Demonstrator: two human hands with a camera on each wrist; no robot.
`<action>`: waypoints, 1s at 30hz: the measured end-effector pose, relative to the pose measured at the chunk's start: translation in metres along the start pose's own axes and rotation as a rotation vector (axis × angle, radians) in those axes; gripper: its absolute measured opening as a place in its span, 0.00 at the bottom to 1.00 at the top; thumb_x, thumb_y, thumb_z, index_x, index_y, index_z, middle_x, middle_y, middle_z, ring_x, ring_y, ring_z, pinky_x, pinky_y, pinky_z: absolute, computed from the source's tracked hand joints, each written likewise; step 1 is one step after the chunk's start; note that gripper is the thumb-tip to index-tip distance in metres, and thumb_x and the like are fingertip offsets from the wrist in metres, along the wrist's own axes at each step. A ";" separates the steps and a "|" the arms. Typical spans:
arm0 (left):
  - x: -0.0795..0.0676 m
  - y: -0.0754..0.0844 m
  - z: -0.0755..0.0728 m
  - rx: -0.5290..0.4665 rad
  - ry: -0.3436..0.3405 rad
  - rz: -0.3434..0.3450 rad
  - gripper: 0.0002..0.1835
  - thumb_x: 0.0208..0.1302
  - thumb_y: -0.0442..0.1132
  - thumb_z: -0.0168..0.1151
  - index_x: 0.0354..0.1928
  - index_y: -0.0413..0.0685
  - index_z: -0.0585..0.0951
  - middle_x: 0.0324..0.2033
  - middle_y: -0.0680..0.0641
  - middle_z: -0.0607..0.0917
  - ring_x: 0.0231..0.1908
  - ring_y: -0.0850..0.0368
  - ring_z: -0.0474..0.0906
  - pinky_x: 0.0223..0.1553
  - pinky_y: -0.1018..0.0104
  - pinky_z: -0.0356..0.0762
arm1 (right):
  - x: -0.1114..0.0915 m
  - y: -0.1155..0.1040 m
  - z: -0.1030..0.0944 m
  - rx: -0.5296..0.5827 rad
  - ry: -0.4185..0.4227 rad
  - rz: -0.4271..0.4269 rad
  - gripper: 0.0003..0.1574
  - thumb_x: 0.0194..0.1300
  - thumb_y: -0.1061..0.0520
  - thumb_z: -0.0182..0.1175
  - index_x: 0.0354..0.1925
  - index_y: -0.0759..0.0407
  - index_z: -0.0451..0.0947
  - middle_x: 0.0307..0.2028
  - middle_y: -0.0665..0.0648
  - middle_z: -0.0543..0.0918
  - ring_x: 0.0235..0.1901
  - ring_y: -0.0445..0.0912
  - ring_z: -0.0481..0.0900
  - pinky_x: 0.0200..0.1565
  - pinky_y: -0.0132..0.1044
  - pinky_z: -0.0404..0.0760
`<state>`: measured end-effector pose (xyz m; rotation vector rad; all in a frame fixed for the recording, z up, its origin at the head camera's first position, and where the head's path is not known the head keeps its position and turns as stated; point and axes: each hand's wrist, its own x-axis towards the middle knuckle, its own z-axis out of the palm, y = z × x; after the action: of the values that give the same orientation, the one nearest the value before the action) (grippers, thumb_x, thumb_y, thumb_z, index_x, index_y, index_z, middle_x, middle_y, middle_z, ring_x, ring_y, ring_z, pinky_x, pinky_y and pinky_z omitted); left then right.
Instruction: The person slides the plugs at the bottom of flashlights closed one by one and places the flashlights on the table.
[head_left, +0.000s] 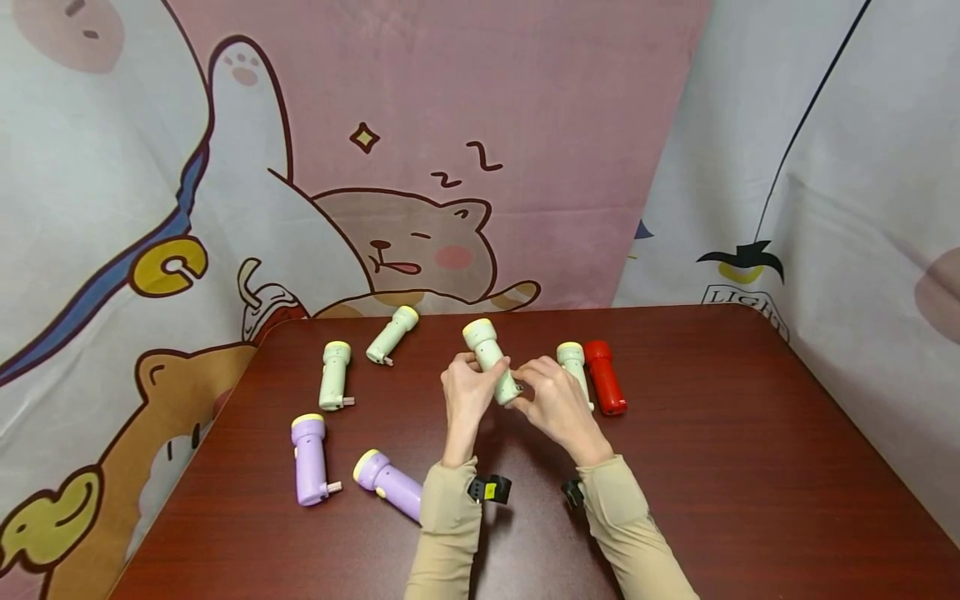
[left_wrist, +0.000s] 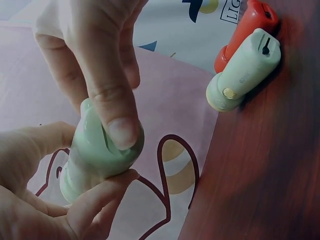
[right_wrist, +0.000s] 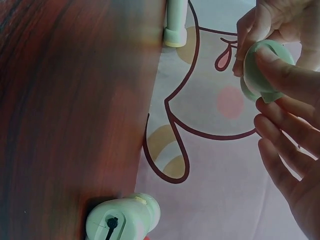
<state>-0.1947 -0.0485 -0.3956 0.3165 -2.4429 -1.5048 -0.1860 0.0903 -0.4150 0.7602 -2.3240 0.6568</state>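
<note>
My left hand [head_left: 471, 387] grips a light green flashlight [head_left: 483, 343] round its body, raised over the table, its wider yellow-rimmed head tilted up and away. At the tail end, my right hand [head_left: 557, 400] has its thumb [right_wrist: 280, 67] pressed on the end face, with its fingertips close under the rim. In the left wrist view that thumb covers part of a groove in the tail. Just beyond the right hand, a second green flashlight [head_left: 572, 358] lies beside a red flashlight [head_left: 606, 379]; the hand partly hides the green one.
On the left of the brown table [head_left: 750, 483] lie two green flashlights [head_left: 335, 375] and two purple flashlights [head_left: 310, 458]. Several have a small prong piece sticking out at the tail. The left sleeve overlaps one purple flashlight. A cartoon-printed cloth [head_left: 585, 125] hangs behind.
</note>
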 end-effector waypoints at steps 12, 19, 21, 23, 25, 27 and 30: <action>0.001 -0.002 0.003 -0.004 0.003 0.010 0.24 0.47 0.50 0.72 0.40 0.38 0.81 0.29 0.42 0.88 0.33 0.50 0.83 0.34 0.62 0.78 | -0.001 0.001 0.001 -0.016 0.010 -0.001 0.25 0.32 0.59 0.81 0.34 0.62 0.84 0.30 0.53 0.85 0.33 0.46 0.79 0.35 0.38 0.79; 0.001 0.000 0.004 -0.002 -0.006 0.019 0.25 0.47 0.50 0.72 0.42 0.37 0.80 0.30 0.41 0.88 0.32 0.50 0.83 0.32 0.63 0.78 | -0.002 0.002 0.001 -0.025 -0.027 0.030 0.26 0.33 0.58 0.81 0.34 0.61 0.81 0.30 0.54 0.84 0.33 0.47 0.78 0.35 0.38 0.79; 0.002 0.001 0.005 0.004 -0.010 0.026 0.25 0.47 0.50 0.72 0.41 0.37 0.80 0.30 0.41 0.88 0.32 0.50 0.83 0.32 0.63 0.78 | -0.003 0.004 0.001 -0.030 -0.046 0.049 0.26 0.34 0.57 0.80 0.34 0.60 0.81 0.31 0.54 0.83 0.34 0.47 0.78 0.36 0.38 0.79; 0.003 0.000 0.006 0.016 -0.009 0.033 0.25 0.47 0.50 0.72 0.40 0.37 0.81 0.29 0.41 0.87 0.32 0.50 0.83 0.32 0.63 0.77 | -0.004 0.006 0.001 -0.034 -0.066 0.067 0.27 0.35 0.56 0.80 0.35 0.60 0.80 0.32 0.54 0.83 0.34 0.47 0.79 0.36 0.39 0.79; 0.004 0.000 0.008 0.031 -0.004 0.034 0.25 0.46 0.51 0.72 0.39 0.38 0.81 0.29 0.42 0.87 0.32 0.49 0.82 0.32 0.62 0.77 | -0.005 0.009 0.000 -0.036 -0.092 0.080 0.27 0.37 0.54 0.80 0.37 0.59 0.80 0.33 0.54 0.83 0.35 0.46 0.79 0.37 0.40 0.80; 0.004 0.000 0.009 0.042 0.000 0.041 0.24 0.46 0.51 0.73 0.38 0.38 0.81 0.28 0.42 0.88 0.32 0.49 0.83 0.32 0.61 0.77 | -0.005 0.012 -0.002 -0.029 -0.126 0.102 0.27 0.39 0.51 0.79 0.38 0.57 0.80 0.35 0.53 0.83 0.37 0.47 0.80 0.39 0.41 0.80; 0.005 0.000 0.012 0.051 0.003 0.053 0.24 0.45 0.50 0.73 0.38 0.38 0.82 0.29 0.41 0.88 0.33 0.48 0.83 0.32 0.60 0.78 | -0.006 0.020 -0.007 -0.012 -0.177 0.160 0.30 0.40 0.49 0.78 0.42 0.56 0.80 0.39 0.53 0.83 0.40 0.48 0.81 0.41 0.43 0.81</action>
<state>-0.2031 -0.0403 -0.4002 0.2614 -2.4700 -1.4214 -0.1926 0.1107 -0.4192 0.6542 -2.5687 0.6673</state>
